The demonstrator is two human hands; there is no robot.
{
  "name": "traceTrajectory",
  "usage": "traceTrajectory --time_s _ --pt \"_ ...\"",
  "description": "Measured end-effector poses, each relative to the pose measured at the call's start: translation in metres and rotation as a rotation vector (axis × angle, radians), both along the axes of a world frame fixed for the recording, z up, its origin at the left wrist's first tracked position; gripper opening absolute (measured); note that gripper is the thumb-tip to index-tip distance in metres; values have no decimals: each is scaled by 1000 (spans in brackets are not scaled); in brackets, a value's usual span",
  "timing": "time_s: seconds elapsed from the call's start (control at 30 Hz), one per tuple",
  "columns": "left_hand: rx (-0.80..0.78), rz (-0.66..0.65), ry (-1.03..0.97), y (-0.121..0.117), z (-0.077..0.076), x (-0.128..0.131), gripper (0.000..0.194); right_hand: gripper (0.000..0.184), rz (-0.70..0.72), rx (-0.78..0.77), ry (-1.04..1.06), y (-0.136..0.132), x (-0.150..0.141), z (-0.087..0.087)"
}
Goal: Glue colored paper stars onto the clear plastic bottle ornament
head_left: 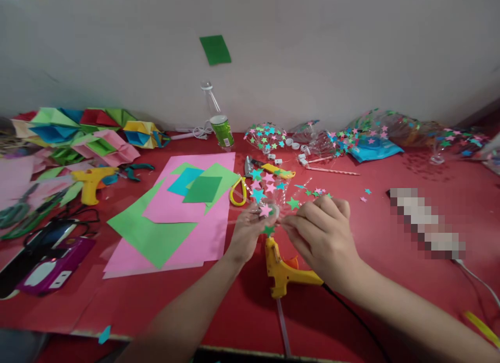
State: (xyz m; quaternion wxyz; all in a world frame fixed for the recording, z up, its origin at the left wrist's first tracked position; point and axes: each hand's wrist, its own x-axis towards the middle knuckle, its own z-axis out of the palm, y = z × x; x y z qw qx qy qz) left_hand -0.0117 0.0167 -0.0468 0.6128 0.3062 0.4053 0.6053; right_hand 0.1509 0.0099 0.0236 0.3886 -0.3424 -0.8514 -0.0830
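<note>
My left hand [245, 234] is closed around the narrow end of a clear plastic bottle piece [282, 191]. Pink, blue and green paper stars dot its surface, with a pink star [265, 210] beside my fingers. My right hand [328, 233] pinches its fingertips together close to the bottle's rim; what they hold is too small to make out. Below both hands lies a yellow glue gun [283, 274], a glue stick [283, 326] sticking out of its back and its black cord running under my right forearm.
Pink paper sheets [213, 238] and green sheets lie left. Behind the hands are pliers [248, 166], a yellow cutter [278, 170] and star-covered plastic pieces [266, 137]. A bottle [221, 129] stands by the wall. A second glue gun [90, 183] and folded paper shapes [104, 147] are farther left.
</note>
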Motion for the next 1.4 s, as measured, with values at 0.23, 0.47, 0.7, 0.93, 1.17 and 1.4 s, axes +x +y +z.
traceTrajectory --time_s 0.23,0.47,0.7,0.93,1.17,1.4 --pt "52 31 -36 -3 13 4 27 5 31 -26 32 -5 -1 3" --pt "47 -1 -1 -2 13 4 27 15 87 -39 143 -10 2 5" --pt "70 -31 -43 -2 7 4 23 16 122 -76 181 -9 0 5" --pt "55 -16 -26 -1 3 4 27 16 159 -63 160 -7 0 5" --pt "33 54 -6 0 7 6 25 21 241 -54 145 -7 1 7" --pt "43 2 -9 0 -5 3 19 20 280 -32 85 -6 4 4"
